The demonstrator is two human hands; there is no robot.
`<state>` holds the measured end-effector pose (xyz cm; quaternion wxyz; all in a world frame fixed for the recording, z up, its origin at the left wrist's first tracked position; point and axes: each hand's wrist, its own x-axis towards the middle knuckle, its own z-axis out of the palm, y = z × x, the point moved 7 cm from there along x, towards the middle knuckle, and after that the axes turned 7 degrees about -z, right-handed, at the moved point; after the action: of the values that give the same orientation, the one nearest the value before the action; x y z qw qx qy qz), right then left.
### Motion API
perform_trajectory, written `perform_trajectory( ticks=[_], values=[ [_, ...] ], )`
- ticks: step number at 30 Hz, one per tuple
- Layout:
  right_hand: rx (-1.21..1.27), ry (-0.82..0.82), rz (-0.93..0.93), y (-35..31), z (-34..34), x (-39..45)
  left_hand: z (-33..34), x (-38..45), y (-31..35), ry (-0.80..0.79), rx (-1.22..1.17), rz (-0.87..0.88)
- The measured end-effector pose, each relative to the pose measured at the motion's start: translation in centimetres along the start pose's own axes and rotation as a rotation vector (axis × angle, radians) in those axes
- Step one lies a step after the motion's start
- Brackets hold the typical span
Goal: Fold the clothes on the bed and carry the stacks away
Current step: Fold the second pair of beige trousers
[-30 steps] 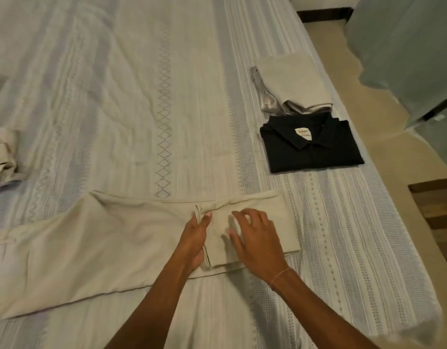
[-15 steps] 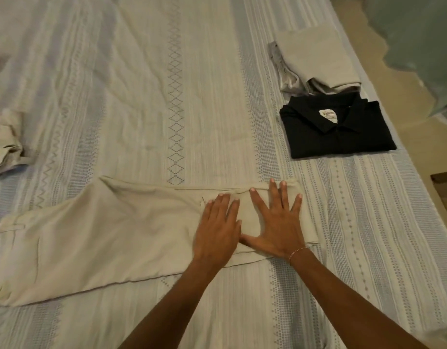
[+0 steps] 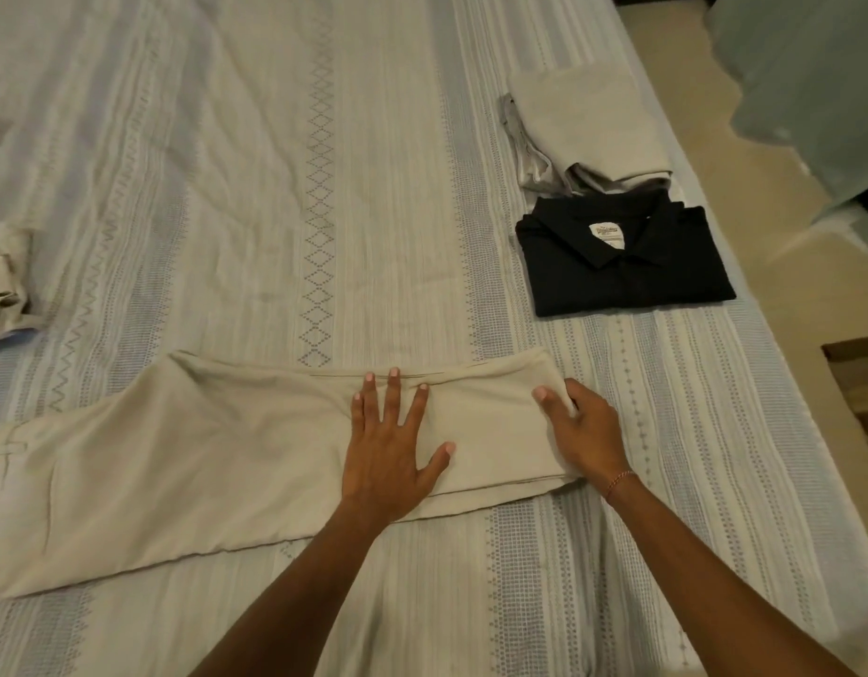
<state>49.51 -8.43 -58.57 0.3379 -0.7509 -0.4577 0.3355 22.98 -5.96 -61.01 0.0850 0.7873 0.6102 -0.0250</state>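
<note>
A pair of beige trousers (image 3: 178, 456) lies lengthwise across the near part of the bed (image 3: 275, 188), with the leg end folded back on the right. My left hand (image 3: 388, 452) presses flat on the fold, fingers spread and straight. At the right end of the fold, my right hand (image 3: 583, 432) grips the trousers, thumb on top and fingers curled around the edge. A folded black collared shirt (image 3: 627, 266) lies further right, and beyond it a folded beige garment (image 3: 583, 119) on grey cloth.
A crumpled pale garment (image 3: 2, 285) sits at the bed's left edge. The bed's right edge runs along a beige floor (image 3: 715, 197). A wooden piece (image 3: 862, 383) shows at far right, and grey-green fabric (image 3: 813, 90) fills the top right corner.
My right hand slid from beside the left hand to the right end of the fold and took hold of it. My left hand stayed flat on the trousers, its fingers now spread wider.
</note>
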Motion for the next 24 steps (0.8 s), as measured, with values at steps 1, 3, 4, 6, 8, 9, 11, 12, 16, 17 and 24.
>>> perform_trajectory(
  ticks=[1,3,4,6,8,9,11,12,16,17,24],
  values=[
    [0.034,0.021,-0.002,-0.1,-0.7,-0.1,-0.1,0.1,0.5,0.001,-0.017,0.009],
    [0.071,0.059,0.019,0.2,-2.2,-0.1,-0.2,0.5,2.0,0.007,-0.070,0.037],
    [0.068,0.074,0.027,0.3,-3.3,-0.1,-0.1,0.7,3.0,0.007,-0.105,0.051],
    [0.048,0.113,0.009,0.1,-6.2,0.1,-0.2,1.4,5.5,0.008,-0.202,0.081],
    [0.027,0.142,-0.011,-0.5,-8.9,0.3,-0.4,2.2,8.1,-0.013,-0.301,0.119],
    [0.010,0.162,-0.022,-0.6,-10.4,0.5,-0.4,2.7,9.4,-0.032,-0.339,0.147],
    [-0.050,0.227,-0.064,-1.0,-13.4,0.9,-0.2,3.5,11.9,-0.087,-0.399,0.196],
    [-0.095,0.251,-0.097,-1.1,-14.7,1.1,-0.2,3.9,13.0,-0.117,-0.409,0.212],
    [-0.273,0.266,-0.199,-3.5,-15.9,0.8,-0.7,4.9,15.6,-0.198,-0.121,0.158],
    [-0.297,0.267,-0.220,-4.6,-15.3,0.5,-1.6,4.9,15.9,-0.240,-0.080,0.116],
    [-0.271,0.255,-0.315,-14.6,-8.7,-4.1,-13.1,1.3,13.9,-0.608,-1.644,-0.386]
  ],
)
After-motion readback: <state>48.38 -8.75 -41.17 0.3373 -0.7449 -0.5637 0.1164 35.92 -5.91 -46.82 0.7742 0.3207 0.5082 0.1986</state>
